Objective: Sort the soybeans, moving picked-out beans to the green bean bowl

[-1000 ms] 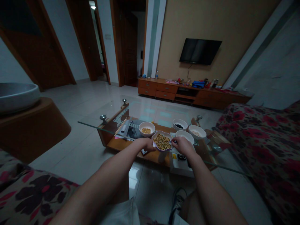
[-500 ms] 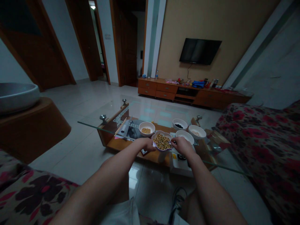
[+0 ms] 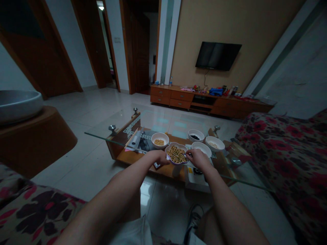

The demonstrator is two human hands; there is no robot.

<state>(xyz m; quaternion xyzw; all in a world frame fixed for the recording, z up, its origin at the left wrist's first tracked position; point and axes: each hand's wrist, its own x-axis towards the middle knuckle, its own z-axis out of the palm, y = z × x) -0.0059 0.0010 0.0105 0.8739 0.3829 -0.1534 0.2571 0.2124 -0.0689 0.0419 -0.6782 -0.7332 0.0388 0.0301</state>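
Note:
A scalloped bowl of mixed beans stands on the glass coffee table in front of me. My left hand is closed against the bowl's left rim. My right hand is at the bowl's right rim, its fingers pinched together on something thin that I cannot make out. Behind the bean bowl stand several white bowls: one with yellow beans, one with black beans, one with pale grains, and one right beside my right hand.
Papers and a magazine lie on the table's wooden lower shelf. Floral sofas flank me on the right and lower left. A TV hangs over a low cabinet across the tiled floor. A basin sits left.
My right hand has shifted slightly left, closer to the bean bowl's rim. My left hand and the bowls have stayed put.

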